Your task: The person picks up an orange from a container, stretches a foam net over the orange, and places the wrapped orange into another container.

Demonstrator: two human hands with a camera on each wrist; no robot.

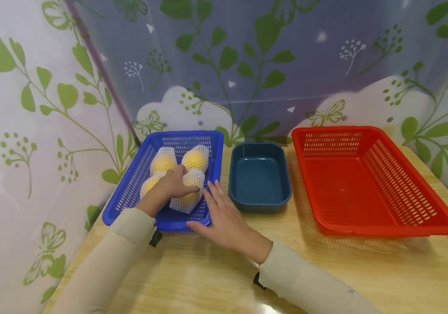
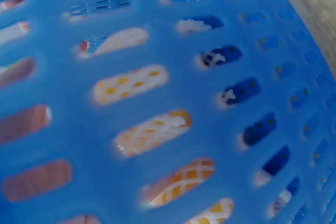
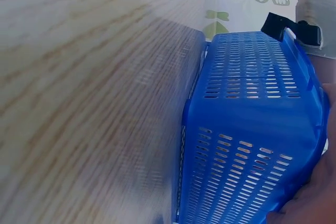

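A blue slotted basket [image 1: 123, 192] at the left contains several round yellow fruits in white foam nets. My left hand [image 1: 174, 183] reaches into it from the front and grips the front-right netted fruit [image 1: 184, 203], its thumb across the top. Two other netted fruits [image 1: 195, 158] lie behind, and one [image 1: 149, 185] is partly covered by that hand. In the left wrist view, fruit netting [image 2: 152, 132] shows through the basket's slots. With fingers extended, my right hand [image 1: 225, 222] rests at the basket's front-right corner, thumb near the front rim.
To the right of the blue basket stands a dark teal tub [image 1: 260, 179] with nothing in it. Farther right is a large, empty red basket [image 1: 345, 187]. All stand on a light wooden table [image 1: 184, 270], with a leaf-patterned curtain [image 1: 224, 65] behind.
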